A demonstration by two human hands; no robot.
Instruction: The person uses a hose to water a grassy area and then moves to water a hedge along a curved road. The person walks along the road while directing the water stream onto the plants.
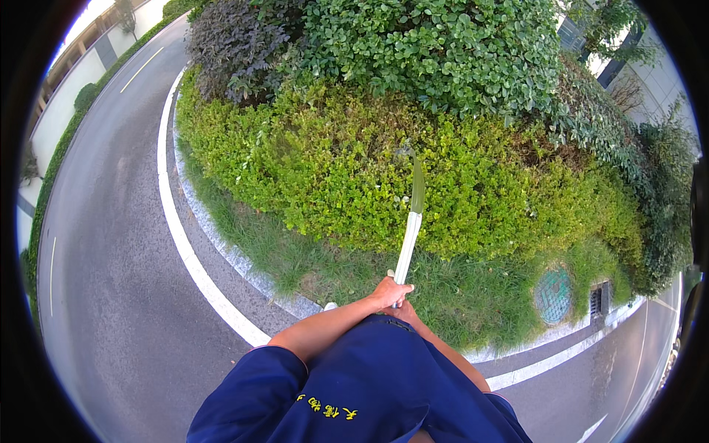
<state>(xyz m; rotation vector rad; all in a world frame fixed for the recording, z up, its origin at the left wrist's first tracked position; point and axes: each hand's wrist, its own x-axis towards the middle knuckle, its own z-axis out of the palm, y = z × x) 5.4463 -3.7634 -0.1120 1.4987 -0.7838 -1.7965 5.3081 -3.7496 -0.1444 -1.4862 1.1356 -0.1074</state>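
My left hand (390, 292) is closed around a white flat hose (409, 243) in front of my waist. Just below it, my right hand (405, 313) grips the same hose, its fingers partly hidden by the left hand and my dark blue shirt. The hose points away from me over the grass. From its far end comes what looks like a clear stream of water (418, 180), which bends slightly left and meets the low yellow-green hedge (343, 183) with a small splash. The rest of the hose behind my hands is hidden.
Grass (460, 299) borders the hedge, edged by a stone kerb (238, 263). Taller green shrubs (443, 50) and a purple-leaved shrub (235, 50) rise behind. An asphalt road (122, 221) curves around at left. A green manhole cover (553, 296) and drain grate (596, 300) lie at right.
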